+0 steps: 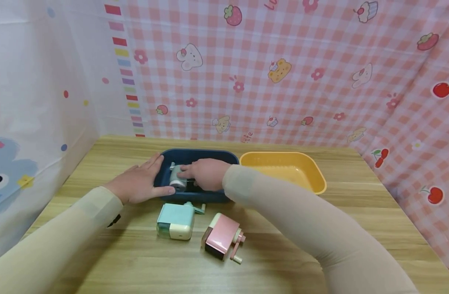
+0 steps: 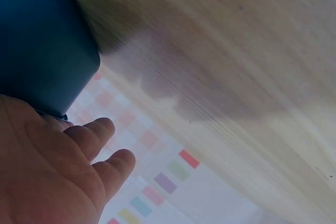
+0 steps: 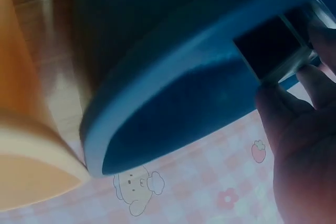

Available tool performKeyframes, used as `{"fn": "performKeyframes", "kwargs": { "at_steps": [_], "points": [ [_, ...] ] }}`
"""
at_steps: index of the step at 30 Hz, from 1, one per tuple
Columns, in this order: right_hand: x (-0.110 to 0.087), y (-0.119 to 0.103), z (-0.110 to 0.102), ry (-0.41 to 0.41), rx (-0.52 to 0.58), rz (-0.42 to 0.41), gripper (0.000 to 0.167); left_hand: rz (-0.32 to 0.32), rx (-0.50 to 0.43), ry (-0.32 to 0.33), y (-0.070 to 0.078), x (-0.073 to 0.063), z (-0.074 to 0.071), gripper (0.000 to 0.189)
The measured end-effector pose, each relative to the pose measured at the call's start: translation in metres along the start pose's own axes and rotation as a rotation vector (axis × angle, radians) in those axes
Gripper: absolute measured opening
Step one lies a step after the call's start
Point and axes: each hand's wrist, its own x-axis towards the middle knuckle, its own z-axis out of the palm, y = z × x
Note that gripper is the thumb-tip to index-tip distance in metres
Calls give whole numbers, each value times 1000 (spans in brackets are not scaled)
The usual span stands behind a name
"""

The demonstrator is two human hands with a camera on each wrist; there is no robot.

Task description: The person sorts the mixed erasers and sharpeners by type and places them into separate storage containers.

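Note:
In the head view, a grey crank pencil sharpener (image 1: pixel 175 176) is inside a dark blue bin (image 1: pixel 198 197), toward its left end. My right hand (image 1: pixel 210 173) reaches into the bin and grips this sharpener, its fingers and thumb around the body (image 3: pixel 268 48) in the right wrist view. At the bin's left end rests my left hand (image 1: pixel 140 183), fingers extended along the outer wall and thumb over the front rim. The left wrist view shows that palm (image 2: pixel 47 166) against the bin's wall (image 2: pixel 47 51).
Nearer on the wooden table (image 1: pixel 283 253) lie a mint-green pencil sharpener (image 1: pixel 175 219) and a pink one (image 1: pixel 224 233), both with cranks. A yellow bin (image 1: pixel 321 183) stands right beside the blue bin. Patterned cloth (image 1: pixel 253 73) hangs behind and at both sides.

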Motion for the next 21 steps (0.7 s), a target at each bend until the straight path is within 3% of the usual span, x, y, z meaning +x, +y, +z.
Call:
{"fn": "performKeyframes", "kwargs": {
  "at_steps": [8,16,21],
  "points": [
    [5,-5,-1,13,-49,6,60,-1,-9,-2,-1,1,1,120],
    [8,-14,-1,-24,-36,6,73,10,-18,1,0,-1,-1,118],
    [10,-17,-2,-7,-57,-7,72,15,-22,4,0,-2,-2,117]
  ]
}}
